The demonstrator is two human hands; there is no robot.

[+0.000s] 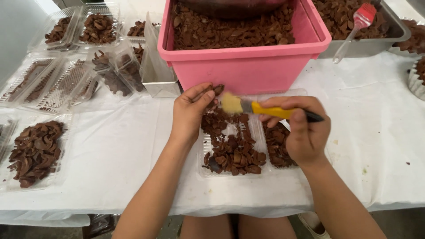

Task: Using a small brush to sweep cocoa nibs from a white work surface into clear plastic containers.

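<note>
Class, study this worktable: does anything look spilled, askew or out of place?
Little stands out. A few brown crumbs lie loose on the white cloth right of the open clear tray, and a red brush leans askew in the metal pan.

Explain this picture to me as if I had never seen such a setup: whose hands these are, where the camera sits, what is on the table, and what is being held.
There is no machine here, only a person working with bare hands. The one picture comes from a camera on that person's head, looking down. The left hand pinches a brown piece. The right hand holds a brush with a yellow handle and pale bristles, close to that piece. Below the hands lies an open clear tray holding more brown pieces. Behind it stands a pink tub full of them. More clear trays lie on the left of the white table, and a metal pan with a red brush sits at the back right.
</note>
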